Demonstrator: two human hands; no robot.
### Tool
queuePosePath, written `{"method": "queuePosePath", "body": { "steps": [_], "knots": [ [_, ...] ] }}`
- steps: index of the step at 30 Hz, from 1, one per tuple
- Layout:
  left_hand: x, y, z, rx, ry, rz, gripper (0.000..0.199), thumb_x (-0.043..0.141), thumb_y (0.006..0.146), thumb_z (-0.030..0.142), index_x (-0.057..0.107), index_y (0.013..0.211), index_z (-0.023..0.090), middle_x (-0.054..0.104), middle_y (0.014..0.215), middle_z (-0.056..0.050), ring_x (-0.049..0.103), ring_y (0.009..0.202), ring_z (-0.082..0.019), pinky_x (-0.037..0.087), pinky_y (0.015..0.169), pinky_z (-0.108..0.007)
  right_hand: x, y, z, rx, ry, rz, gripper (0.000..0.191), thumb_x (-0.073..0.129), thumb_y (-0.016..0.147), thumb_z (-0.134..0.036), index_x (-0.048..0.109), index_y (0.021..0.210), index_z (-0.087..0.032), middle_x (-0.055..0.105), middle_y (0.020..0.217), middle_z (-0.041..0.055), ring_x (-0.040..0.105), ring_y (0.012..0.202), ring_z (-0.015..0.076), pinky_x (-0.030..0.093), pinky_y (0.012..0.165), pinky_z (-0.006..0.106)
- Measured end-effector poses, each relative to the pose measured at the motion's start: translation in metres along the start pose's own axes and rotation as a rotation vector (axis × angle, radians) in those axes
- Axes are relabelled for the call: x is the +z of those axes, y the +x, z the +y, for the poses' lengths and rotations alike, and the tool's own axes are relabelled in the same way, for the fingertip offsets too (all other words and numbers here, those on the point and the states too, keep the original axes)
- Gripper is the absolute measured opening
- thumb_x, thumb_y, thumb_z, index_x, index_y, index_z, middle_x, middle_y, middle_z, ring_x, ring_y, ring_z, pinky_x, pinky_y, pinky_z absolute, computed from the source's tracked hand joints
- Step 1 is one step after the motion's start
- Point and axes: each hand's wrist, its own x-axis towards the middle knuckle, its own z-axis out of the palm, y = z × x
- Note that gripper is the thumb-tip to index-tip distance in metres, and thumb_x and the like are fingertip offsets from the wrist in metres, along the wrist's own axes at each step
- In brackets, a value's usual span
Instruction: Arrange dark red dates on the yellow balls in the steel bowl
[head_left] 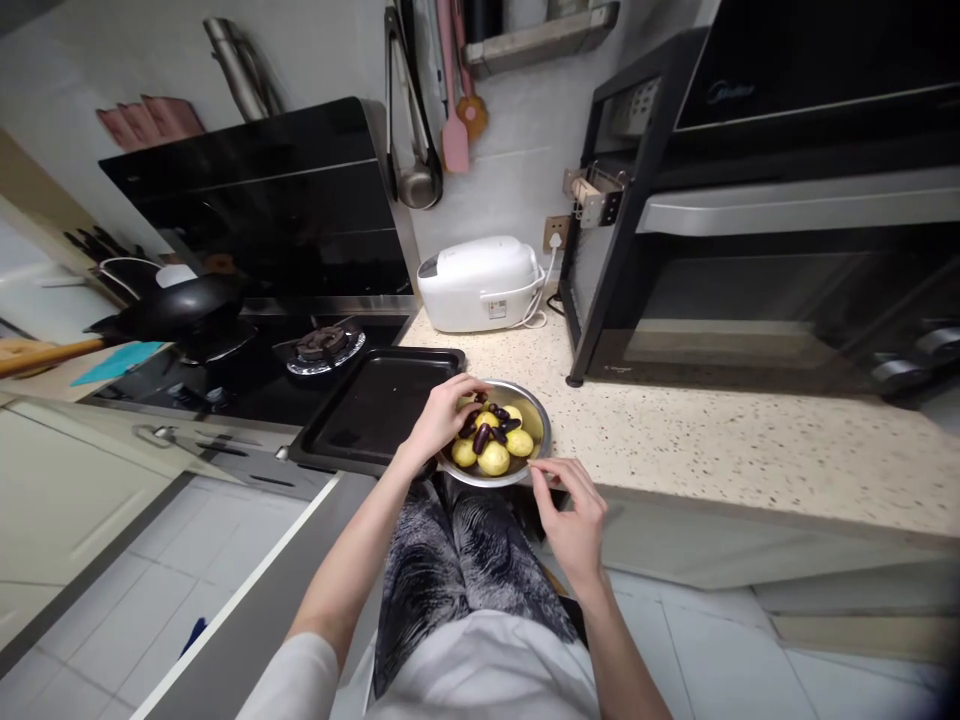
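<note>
A steel bowl [538, 421] sits at the front edge of the speckled counter [720, 440]. It holds yellow potatoes [493, 459] and small dark purple pieces [481, 436]. My left hand [441, 412] reaches into the bowl from the left, fingers curled over the contents; whether it grips a piece I cannot tell. My right hand [571, 505] pinches the bowl's near rim with thumb and fingertips. A black baking tray [375, 410], bare inside, lies just left of the bowl.
A white rice cooker [480, 283] stands behind the bowl. A large black oven [772, 210] fills the right. At the left are a gas hob [322, 347], a black wok [180, 308] and the range hood [262, 190]. Utensils [454, 110] hang on the wall.
</note>
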Motion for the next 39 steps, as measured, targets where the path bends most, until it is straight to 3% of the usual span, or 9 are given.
{"method": "queuePosePath", "body": {
  "steps": [3, 10, 18, 26, 32, 39],
  "knots": [
    [-0.003, 0.002, 0.001, 0.004, 0.024, -0.090, 0.034, 0.063, 0.088, 0.002, 0.076, 0.114, 0.020, 0.075, 0.109, -0.007, 0.072, 0.103, -0.021, 0.058, 0.096, -0.035, -0.006, 0.001, 0.003, 0.012, -0.020, 0.018, 0.011, 0.062, 0.098, -0.015, 0.070, 0.096, -0.022, 0.072, 0.086, 0.0036, 0.065, 0.082, 0.0185, 0.053, 0.072, 0.031],
    [-0.010, -0.003, 0.011, 0.024, 0.068, -0.148, 0.035, 0.058, 0.091, 0.006, 0.075, 0.117, 0.021, 0.077, 0.116, -0.008, 0.072, 0.110, -0.024, 0.054, 0.104, -0.040, -0.004, -0.002, -0.004, 0.018, 0.016, -0.008, 0.012, 0.061, 0.098, -0.016, 0.070, 0.094, -0.023, 0.072, 0.085, 0.0029, 0.065, 0.080, 0.0184, 0.053, 0.071, 0.032],
    [-0.002, -0.005, 0.011, 0.045, 0.054, -0.087, 0.023, 0.062, 0.091, 0.012, 0.076, 0.107, 0.021, 0.077, 0.107, -0.009, 0.074, 0.099, -0.024, 0.060, 0.091, -0.037, -0.006, -0.002, -0.015, 0.003, 0.021, 0.006, 0.014, 0.059, 0.099, -0.019, 0.070, 0.092, -0.024, 0.073, 0.083, 0.0035, 0.065, 0.077, 0.0199, 0.053, 0.072, 0.035],
    [0.004, -0.004, 0.008, 0.001, 0.000, -0.029, 0.036, 0.050, 0.081, -0.003, 0.074, 0.099, 0.017, 0.078, 0.102, -0.008, 0.074, 0.097, -0.020, 0.061, 0.091, -0.035, -0.012, -0.005, -0.017, -0.040, -0.008, 0.029, 0.014, 0.059, 0.099, -0.017, 0.070, 0.093, -0.023, 0.072, 0.082, 0.0023, 0.065, 0.075, 0.0180, 0.051, 0.070, 0.032],
    [0.003, -0.007, 0.008, 0.017, -0.041, -0.025, 0.032, 0.050, 0.086, 0.003, 0.074, 0.102, 0.018, 0.077, 0.105, -0.009, 0.074, 0.098, -0.021, 0.060, 0.090, -0.035, -0.013, -0.004, -0.017, -0.037, -0.015, 0.021, 0.015, 0.059, 0.099, -0.019, 0.070, 0.091, -0.023, 0.072, 0.080, 0.0026, 0.064, 0.073, 0.0183, 0.051, 0.068, 0.031],
    [-0.002, -0.016, 0.010, 0.038, 0.008, 0.109, 0.024, 0.053, 0.095, 0.013, 0.073, 0.107, 0.020, 0.073, 0.107, -0.008, 0.070, 0.101, -0.021, 0.058, 0.090, -0.034, -0.010, -0.005, -0.014, -0.012, -0.022, 0.026, 0.016, 0.058, 0.100, -0.021, 0.071, 0.090, -0.023, 0.072, 0.080, 0.0028, 0.064, 0.072, 0.0188, 0.052, 0.067, 0.032]
  ]
}}
